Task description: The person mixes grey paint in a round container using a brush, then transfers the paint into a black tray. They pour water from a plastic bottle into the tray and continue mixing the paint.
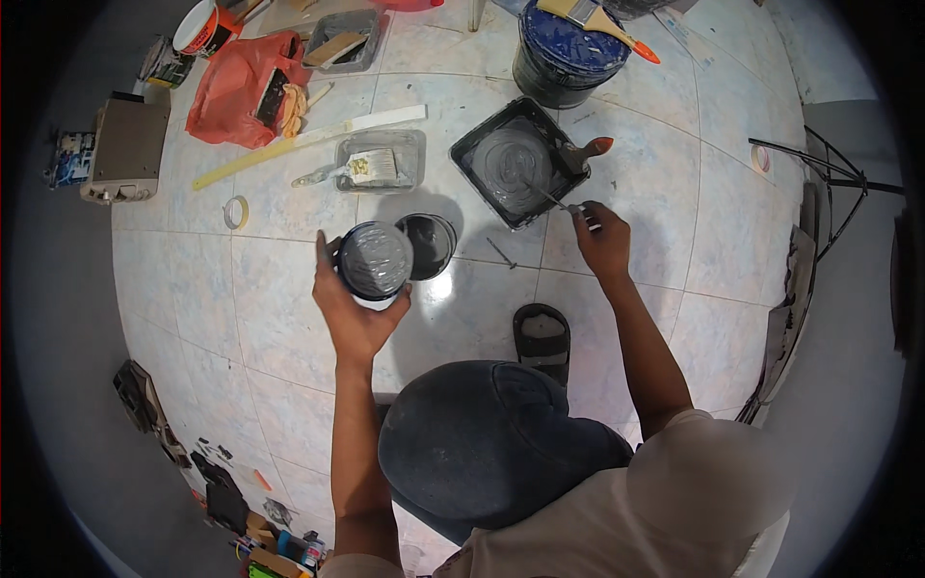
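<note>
In my left hand [358, 313] is a round container [376, 260] with a dark blue rim, its face covered in rippled grey paint. Whether it is a shallow lid or a full can, I cannot tell. Right beside it stands an open paint can [430, 243] with a dark inside. My right hand [602, 236] pinches a thin stirring stick [547, 196], whose far end dips into grey paint in a square black tray [487, 196]. The paint there shows swirl marks. A paintbrush [583, 152] with an orange-tipped handle rests over the tray's right side.
A dark blue bucket [568, 58] with a brush [597, 27] across it stands behind the tray. Left lie a clear tray [409, 178] with a white brush, a long strip [308, 144], a tape roll [235, 212] and a red bag [236, 91]. Near me are a screw-like piece [501, 252] and a sandal [541, 337].
</note>
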`<action>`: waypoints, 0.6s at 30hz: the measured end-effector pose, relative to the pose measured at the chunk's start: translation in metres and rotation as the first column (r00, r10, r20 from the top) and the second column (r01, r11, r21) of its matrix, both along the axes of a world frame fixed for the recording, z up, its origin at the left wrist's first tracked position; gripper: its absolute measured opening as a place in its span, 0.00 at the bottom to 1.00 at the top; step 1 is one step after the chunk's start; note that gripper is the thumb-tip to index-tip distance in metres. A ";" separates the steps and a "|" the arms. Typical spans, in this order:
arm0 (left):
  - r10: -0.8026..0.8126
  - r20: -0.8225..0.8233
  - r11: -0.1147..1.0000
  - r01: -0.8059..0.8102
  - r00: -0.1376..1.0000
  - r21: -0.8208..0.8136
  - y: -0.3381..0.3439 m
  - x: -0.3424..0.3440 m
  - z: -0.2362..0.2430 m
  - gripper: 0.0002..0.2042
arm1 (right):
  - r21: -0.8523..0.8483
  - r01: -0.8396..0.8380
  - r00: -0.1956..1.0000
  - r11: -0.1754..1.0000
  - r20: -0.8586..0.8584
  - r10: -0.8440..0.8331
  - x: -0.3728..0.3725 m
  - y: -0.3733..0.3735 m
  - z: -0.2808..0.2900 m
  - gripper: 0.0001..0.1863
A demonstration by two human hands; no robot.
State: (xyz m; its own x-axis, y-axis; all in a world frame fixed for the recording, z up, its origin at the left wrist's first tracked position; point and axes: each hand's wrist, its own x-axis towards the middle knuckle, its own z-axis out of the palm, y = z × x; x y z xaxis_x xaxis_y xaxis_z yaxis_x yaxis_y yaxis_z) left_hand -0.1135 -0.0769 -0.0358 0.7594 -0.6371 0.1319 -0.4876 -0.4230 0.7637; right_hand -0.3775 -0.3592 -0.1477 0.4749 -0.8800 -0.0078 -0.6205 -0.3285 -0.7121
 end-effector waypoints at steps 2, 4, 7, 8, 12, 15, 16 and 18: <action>-0.040 0.052 0.998 0.038 0.998 0.044 -0.008 -0.005 0.003 0.61 | -0.261 -0.034 0.998 0.965 0.041 0.046 0.003 -0.001 0.013 0.11; -0.094 0.119 0.993 0.083 0.988 0.089 -0.014 -0.011 0.003 0.63 | -0.496 -0.076 0.979 0.865 0.125 0.158 0.005 0.000 0.033 0.14; -0.144 0.189 0.978 0.110 0.971 0.178 -0.023 -0.025 0.016 0.64 | -0.115 -0.268 0.879 0.957 0.379 0.291 0.027 0.037 0.052 0.13; -0.154 0.107 0.980 0.138 0.982 0.142 -0.021 -0.026 0.010 0.65 | 0.192 -0.372 0.874 0.908 0.404 0.272 0.036 0.051 0.055 0.16; -0.213 -0.070 0.973 0.218 0.975 0.073 -0.019 -0.035 0.018 0.68 | 0.789 -0.613 0.764 0.043 0.605 -0.225 0.073 0.094 0.048 0.30; -0.247 -0.086 0.963 0.255 0.965 0.090 -0.018 -0.037 0.026 0.70 | 0.624 -0.735 0.662 -0.264 0.577 -0.478 0.084 0.109 0.052 0.39; -0.269 -0.116 0.957 0.279 0.956 0.084 -0.019 -0.037 0.029 0.70 | 0.659 -0.700 0.703 -0.274 0.569 -0.426 0.086 0.109 0.062 0.46; -0.260 -0.107 0.959 0.270 0.960 0.088 -0.017 -0.037 0.031 0.71 | 0.600 -0.758 0.648 -0.256 0.647 -0.402 0.090 0.114 0.065 0.48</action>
State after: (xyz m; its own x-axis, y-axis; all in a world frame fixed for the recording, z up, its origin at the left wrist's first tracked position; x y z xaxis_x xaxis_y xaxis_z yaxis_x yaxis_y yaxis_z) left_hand -0.1500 -0.0942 -0.0048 0.5676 -0.8233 -0.0067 -0.5206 -0.3652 0.7717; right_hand -0.2878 -0.2453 -0.0825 0.9754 0.0414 -0.2167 -0.0993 0.9596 -0.2633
